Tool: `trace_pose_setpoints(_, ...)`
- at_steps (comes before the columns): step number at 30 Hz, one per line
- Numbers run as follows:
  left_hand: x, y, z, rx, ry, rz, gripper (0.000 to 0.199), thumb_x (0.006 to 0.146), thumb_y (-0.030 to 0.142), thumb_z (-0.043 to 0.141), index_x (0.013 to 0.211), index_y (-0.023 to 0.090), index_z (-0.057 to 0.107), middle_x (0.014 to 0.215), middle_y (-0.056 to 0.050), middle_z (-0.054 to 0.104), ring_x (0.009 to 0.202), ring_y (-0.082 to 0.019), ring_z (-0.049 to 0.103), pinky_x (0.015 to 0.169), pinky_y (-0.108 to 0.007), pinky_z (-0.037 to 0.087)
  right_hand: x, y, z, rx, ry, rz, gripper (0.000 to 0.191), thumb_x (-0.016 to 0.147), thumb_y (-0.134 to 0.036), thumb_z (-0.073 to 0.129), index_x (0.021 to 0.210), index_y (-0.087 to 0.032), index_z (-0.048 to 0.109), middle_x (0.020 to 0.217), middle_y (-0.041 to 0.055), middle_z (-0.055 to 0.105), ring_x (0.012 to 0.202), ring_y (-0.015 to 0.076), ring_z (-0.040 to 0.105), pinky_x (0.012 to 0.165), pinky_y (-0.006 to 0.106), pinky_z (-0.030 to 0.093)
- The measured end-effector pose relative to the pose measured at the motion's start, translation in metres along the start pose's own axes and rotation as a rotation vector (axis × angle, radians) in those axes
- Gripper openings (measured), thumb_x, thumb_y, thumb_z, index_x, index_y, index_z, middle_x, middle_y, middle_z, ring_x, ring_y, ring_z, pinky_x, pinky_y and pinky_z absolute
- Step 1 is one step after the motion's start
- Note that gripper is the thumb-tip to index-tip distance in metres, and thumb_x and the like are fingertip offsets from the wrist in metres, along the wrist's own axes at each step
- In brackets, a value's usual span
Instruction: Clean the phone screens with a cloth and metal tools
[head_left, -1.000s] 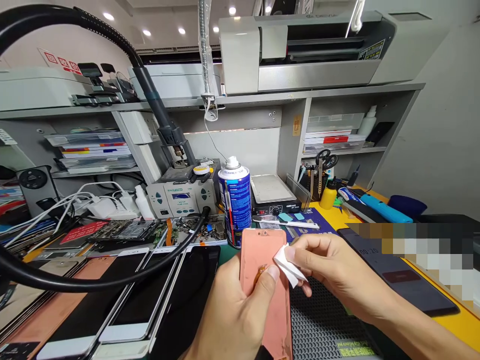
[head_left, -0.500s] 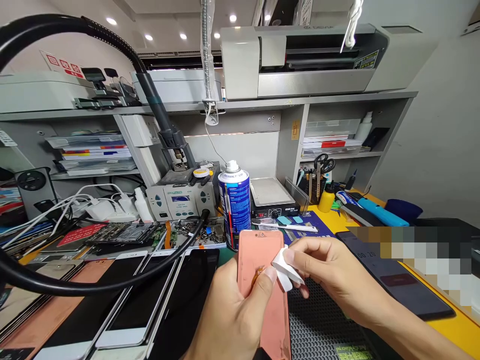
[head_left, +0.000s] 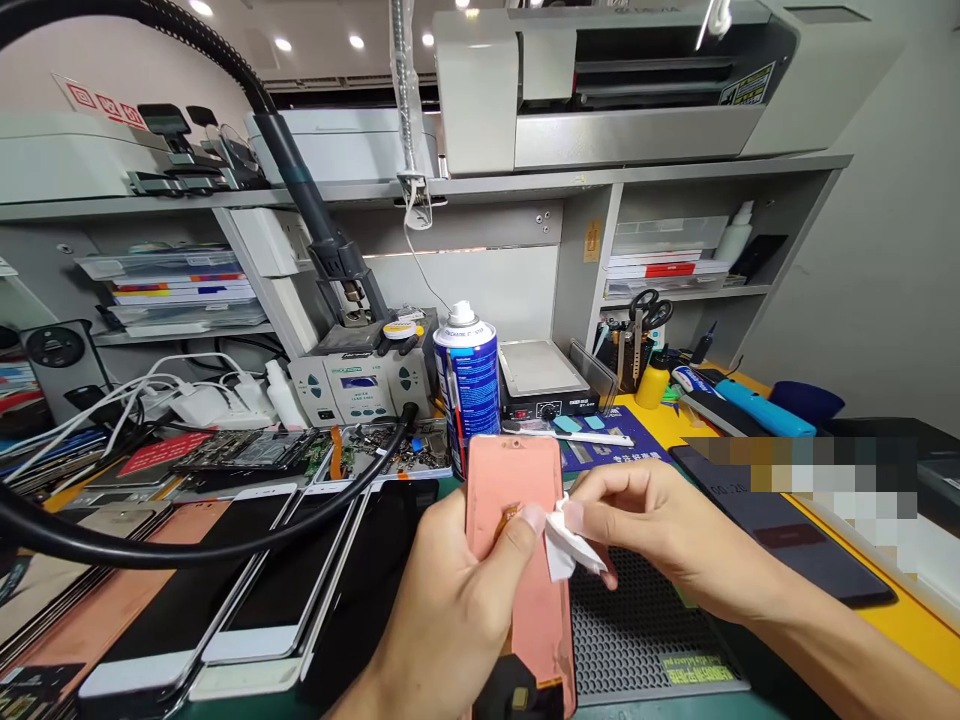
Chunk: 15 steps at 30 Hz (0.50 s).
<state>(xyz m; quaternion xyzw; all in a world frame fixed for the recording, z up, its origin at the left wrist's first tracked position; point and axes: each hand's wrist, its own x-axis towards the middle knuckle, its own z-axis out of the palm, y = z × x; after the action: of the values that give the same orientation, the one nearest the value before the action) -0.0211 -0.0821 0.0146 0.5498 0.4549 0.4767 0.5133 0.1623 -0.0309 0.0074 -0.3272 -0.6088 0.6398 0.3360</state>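
Observation:
My left hand (head_left: pixel 457 590) is closed around a phone screen assembly, its salmon-pink back (head_left: pixel 517 485) turned toward me. The thumb lies across it beside a small orange-brown flex cable (head_left: pixel 508 517). Near its lower end, a black section with a metallic square shows. Between the thumb and fingers of my right hand (head_left: pixel 637 515) is a folded white tissue (head_left: pixel 568 548), at the right edge of the panel. Part of the tissue hangs down below the fingers. Beneath both hands lies a dark perforated mat (head_left: pixel 645 630).
Several phone screens (head_left: pixel 259 590) lie side by side at the left. A black hose (head_left: pixel 225 552) arcs over them. Behind the hands stand a blue spray can (head_left: pixel 472 385) and a heating plate (head_left: pixel 547 370). A dark phone (head_left: pixel 787 540) lies at the right.
The whole view has shifted, so the shelves sit higher and more of the panel's black lower end shows. Both hands keep their hold; the tissue's folds hang slightly differently.

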Motion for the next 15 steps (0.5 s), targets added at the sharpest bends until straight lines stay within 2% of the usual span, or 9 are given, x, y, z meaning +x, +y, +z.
trace_pose_setpoints(9,0.0002,-0.0001,-0.0072,0.034,0.139,-0.016,0.033,0.087,0.045,0.059,0.071,0.016,0.055,0.067,0.0,0.054,0.061,-0.012,0.048,0.055,-0.022,0.042,-0.0043,-0.0004,0.0052,-0.142,-0.19,0.146,0.022,0.079,-0.034,0.073,0.072,-0.013,0.07,0.065,0.0008,0.061,0.056,0.012,0.049,0.056,0.026,0.043)
trace_pose_setpoints(15,0.0025,0.0004,-0.0106,-0.007,0.239,-0.018,0.03,0.085,0.046,0.061,0.08,0.016,0.059,0.07,0.001,0.055,0.062,-0.013,0.049,0.055,-0.022,0.042,-0.0051,0.0037,0.0087,-0.233,-0.249,0.188,0.023,0.081,-0.032,0.07,0.068,-0.013,0.069,0.062,-0.0017,0.055,0.053,0.0097,0.043,0.05,0.022,0.035)
